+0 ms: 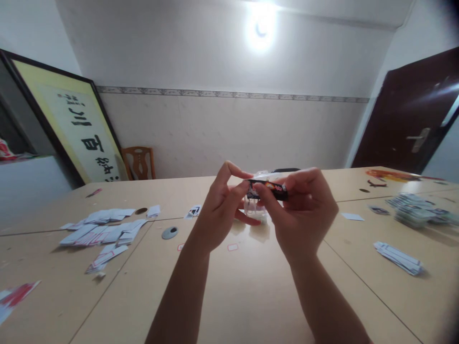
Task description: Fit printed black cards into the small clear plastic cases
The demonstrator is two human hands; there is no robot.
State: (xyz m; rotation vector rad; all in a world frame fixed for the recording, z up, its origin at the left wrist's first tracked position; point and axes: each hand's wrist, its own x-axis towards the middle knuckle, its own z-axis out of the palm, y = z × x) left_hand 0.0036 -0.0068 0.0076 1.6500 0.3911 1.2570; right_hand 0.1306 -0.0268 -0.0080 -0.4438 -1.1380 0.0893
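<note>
The small black packet [275,187] is between your two hands, raised above the table [244,296] and straight ahead of you. Its long axis runs crosswise, from your left to your right, with the right end tipped slightly lower; the printed face shows towards you. Neither hand is nearer, since both touch it. Your left hand [224,205] is closed to a narrow pinch on the left end, thumb and index finger meeting there. Your right hand [304,215] has its thumb across the face and its fingers gathered around the right end, so it too is holding the packet.

Just behind the packet, between your hands, is a clear plastic container [255,208]; your fingers hide much of it, so you cannot tell what it contains or whether a hand touches it.

Farther out on the table, a spread of white paper slips [103,229] lies to your left, beyond a grey round cap [169,232]. To your right are a bundle of folded strips [398,258] and, farther back, a blurred pile of packs [419,210] whose contents you cannot make out.
</note>
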